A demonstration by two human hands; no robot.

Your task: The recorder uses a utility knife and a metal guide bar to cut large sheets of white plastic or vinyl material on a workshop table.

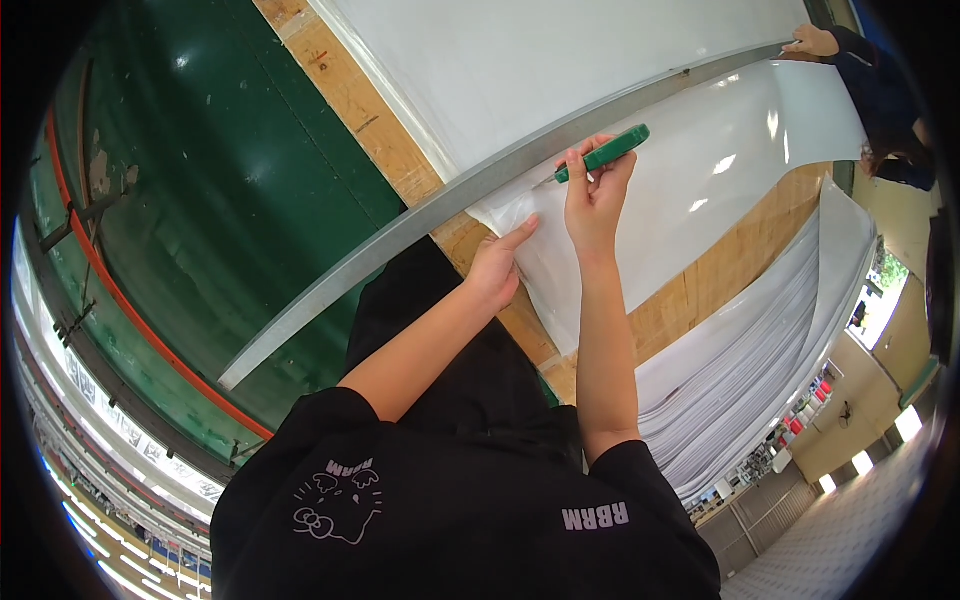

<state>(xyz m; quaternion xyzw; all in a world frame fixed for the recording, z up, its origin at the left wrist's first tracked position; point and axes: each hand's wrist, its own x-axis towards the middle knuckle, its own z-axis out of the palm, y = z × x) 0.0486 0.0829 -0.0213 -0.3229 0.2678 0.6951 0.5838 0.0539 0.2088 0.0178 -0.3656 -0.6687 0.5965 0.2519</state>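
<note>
My right hand (pixel 597 210) is closed round a green utility knife (pixel 615 150), whose thin blade points left toward the metal bar. Beneath it lies a glossy white sheet (pixel 660 220), folded and wrinkled at its near left corner. My left hand (pixel 498 265) grips that corner with the thumb on top; its other fingers are partly hidden. A long grey metal straightedge (pixel 450 200) runs diagonally across the sheet, just beyond the knife, and its near end sticks out past the table to the left.
At the far right a co-worker's hand (pixel 812 42) rests on the straightedge's far end. Wooden table edging (pixel 365 115) borders the white material. A thick stack of white sheets (pixel 745 350) hangs at the right. To the left are a green surface (pixel 230 150) and an orange rail (pixel 130 310).
</note>
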